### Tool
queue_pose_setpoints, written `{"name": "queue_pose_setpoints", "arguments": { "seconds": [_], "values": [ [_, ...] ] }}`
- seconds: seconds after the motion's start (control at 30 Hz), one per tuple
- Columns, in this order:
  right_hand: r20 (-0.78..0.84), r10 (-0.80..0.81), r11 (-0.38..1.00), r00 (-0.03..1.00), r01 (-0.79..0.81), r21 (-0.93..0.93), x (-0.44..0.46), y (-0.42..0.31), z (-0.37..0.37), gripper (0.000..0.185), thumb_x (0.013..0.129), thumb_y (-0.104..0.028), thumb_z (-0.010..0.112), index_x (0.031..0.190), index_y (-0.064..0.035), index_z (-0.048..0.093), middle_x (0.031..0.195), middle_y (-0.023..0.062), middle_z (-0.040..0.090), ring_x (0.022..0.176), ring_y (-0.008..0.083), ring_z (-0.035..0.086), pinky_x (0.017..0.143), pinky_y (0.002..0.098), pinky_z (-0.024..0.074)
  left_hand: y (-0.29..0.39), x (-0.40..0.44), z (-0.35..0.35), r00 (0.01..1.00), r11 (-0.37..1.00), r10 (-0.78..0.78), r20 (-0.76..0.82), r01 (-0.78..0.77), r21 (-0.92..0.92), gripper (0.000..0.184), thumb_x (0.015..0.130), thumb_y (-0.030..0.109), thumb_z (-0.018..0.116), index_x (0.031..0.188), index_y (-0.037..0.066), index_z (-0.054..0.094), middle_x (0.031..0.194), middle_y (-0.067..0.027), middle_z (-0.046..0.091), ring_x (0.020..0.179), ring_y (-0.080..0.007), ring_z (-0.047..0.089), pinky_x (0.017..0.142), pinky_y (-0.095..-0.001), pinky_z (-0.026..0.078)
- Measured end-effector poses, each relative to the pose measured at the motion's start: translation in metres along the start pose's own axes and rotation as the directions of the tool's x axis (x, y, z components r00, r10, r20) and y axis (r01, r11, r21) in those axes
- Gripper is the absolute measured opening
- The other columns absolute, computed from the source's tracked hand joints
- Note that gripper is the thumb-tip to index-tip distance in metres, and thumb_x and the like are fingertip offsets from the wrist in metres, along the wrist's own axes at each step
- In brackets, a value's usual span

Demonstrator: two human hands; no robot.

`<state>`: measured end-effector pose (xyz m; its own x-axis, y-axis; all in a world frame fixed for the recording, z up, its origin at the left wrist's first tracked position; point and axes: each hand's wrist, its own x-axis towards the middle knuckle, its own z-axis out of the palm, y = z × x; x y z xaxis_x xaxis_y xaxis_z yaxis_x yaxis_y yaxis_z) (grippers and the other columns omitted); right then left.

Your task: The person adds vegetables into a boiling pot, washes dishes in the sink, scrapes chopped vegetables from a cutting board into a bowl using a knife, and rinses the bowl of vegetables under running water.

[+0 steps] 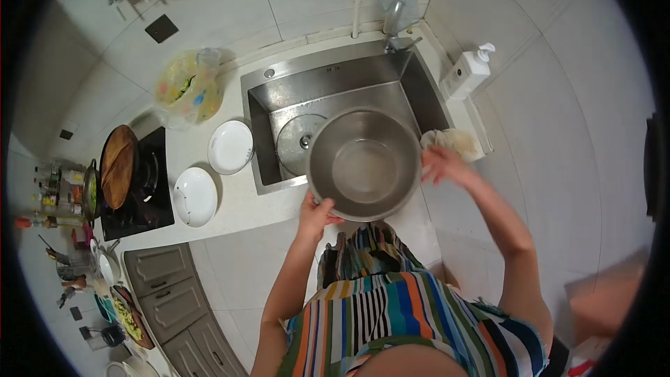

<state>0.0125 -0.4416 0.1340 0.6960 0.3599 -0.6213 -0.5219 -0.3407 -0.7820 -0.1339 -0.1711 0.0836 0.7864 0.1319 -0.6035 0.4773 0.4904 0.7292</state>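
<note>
A round stainless steel basin [366,167] is held tilted over the front edge of the sink [279,185], its inside facing me. My left hand [317,215] grips the near-left rim, thumb inside the basin and fingers beneath. At the right side, my right hand [448,166] is slightly blurred, with its fingers stretched out. It is close to the basin's right rim and just below a crumpled pale cloth [457,143] on the counter. Whether its fingertips touch the rim, I cannot tell. The basin hides part of the sink.
A faucet [394,21] stands behind the sink, and a white pump bottle [469,73] on its right. Left of the sink are two white plates [230,147], [195,197] and a plastic bag [188,91]. Further left, a wooden lid [120,167] rests on the cooktop [157,216].
</note>
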Motion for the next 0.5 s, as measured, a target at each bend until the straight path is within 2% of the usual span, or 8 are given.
{"name": "queue_pose_setpoints", "arguments": {
  "seconds": [0.03,0.07,0.13,0.2,0.23,0.3,0.37,0.5],
  "values": [
    [-0.040,-0.158,0.927,0.987,0.134,-0.350,0.050,-0.001,-0.028,0.038,0.075,-0.028,0.055,0.098,-0.0001,0.045,0.085,0.0109,0.054,0.068,0.0224,0.057,0.053,0.0322,0.0453,0.004,0.008,0.000,0.996,0.998,0.065,-0.055,-0.066,-0.006,0.040,0.073,0.005,0.049,0.110,0.005,0.034,0.088,-0.0145,0.055,0.064,-0.0221,0.059,0.048,-0.0309,0.052],
    [-0.013,-0.317,0.720,0.948,0.231,-0.655,0.099,-0.003,-0.051,0.042,0.075,-0.029,0.055,0.104,-0.0004,0.042,0.091,0.0133,0.054,0.079,0.0261,0.057,0.061,0.0358,0.0461,0.005,0.012,0.001,0.984,0.994,0.102,-0.149,-0.107,-0.027,0.039,0.072,0.005,0.050,0.108,0.004,0.036,0.085,-0.0131,0.055,0.064,-0.0213,0.059,0.046,-0.0298,0.051],
    [-0.038,-0.535,0.381,0.844,0.201,-0.903,0.154,-0.044,-0.071,0.046,0.074,-0.026,0.055,0.110,-0.0017,0.039,0.105,0.0169,0.048,0.100,0.0310,0.046,0.080,0.0400,0.0391,0.003,0.011,-0.008,0.960,0.996,0.072,-0.271,-0.083,-0.027,0.037,0.072,0.006,0.050,0.107,0.003,0.038,0.083,-0.0116,0.054,0.064,-0.0204,0.058,0.045,-0.0277,0.051],
    [-0.128,-0.573,0.179,0.809,-0.029,-0.983,0.210,-0.077,-0.078,0.046,0.074,-0.018,0.053,0.114,-0.0032,0.036,0.130,0.0143,0.021,0.118,0.0278,0.025,0.090,0.0430,0.0313,-0.002,-0.006,-0.023,0.919,0.994,0.065,-0.390,-0.096,-0.059,0.035,0.072,0.007,0.050,0.105,0.003,0.039,0.083,-0.0111,0.054,0.063,-0.0190,0.057,0.045,-0.0266,0.050],
    [-0.082,-0.611,0.100,0.788,-0.026,-0.995,0.241,-0.087,-0.089,0.048,0.074,-0.015,0.052,0.116,-0.0043,0.033,0.131,0.0134,0.018,0.121,0.0259,0.020,0.090,0.0438,0.0310,-0.009,-0.016,-0.030,0.893,0.992,0.050,-0.447,-0.098,-0.085,0.034,0.072,0.008,0.050,0.104,0.003,0.040,0.083,-0.0110,0.054,0.062,-0.0181,0.057,0.044,-0.0261,0.050],
    [-0.093,-0.555,-0.037,0.827,-0.136,-0.990,0.285,-0.107,-0.101,0.049,0.073,-0.012,0.049,0.118,-0.0047,0.032,0.129,0.0130,0.024,0.121,0.0247,0.021,0.092,0.0420,0.0294,-0.022,-0.032,-0.039,0.801,0.970,0.038,-0.598,-0.174,-0.172,0.033,0.072,0.003,0.046,0.104,0.001,0.039,0.079,-0.0115,0.054,0.055,-0.0168,0.055,0.038,-0.0253,0.047],
    [-0.155,-0.378,-0.082,0.913,-0.200,-0.976,0.301,-0.122,-0.104,0.041,0.075,-0.011,0.047,0.115,-0.0047,0.038,0.126,0.0126,0.029,0.121,0.0234,0.023,0.091,0.0397,0.0298,-0.046,-0.051,-0.063,0.753,0.963,0.017,-0.658,-0.188,-0.191,0.033,0.072,0.003,0.047,0.104,0.001,0.039,0.077,-0.0102,0.053,0.054,-0.0152,0.055,0.038,-0.0248,0.047],
    [-0.163,-0.235,-0.129,0.958,-0.196,-0.972,0.319,-0.101,-0.089,0.034,0.075,-0.014,0.047,0.107,-0.0036,0.046,0.120,0.0132,0.036,0.114,0.0261,0.030,0.086,0.0372,0.0337,-0.060,-0.061,-0.069,0.638,0.931,-0.009,-0.770,-0.276,-0.239,0.032,0.071,0.006,0.049,0.102,0.002,0.040,0.074,-0.0065,0.052,0.051,-0.0111,0.052,0.038,-0.0235,0.047]
  ]
}}
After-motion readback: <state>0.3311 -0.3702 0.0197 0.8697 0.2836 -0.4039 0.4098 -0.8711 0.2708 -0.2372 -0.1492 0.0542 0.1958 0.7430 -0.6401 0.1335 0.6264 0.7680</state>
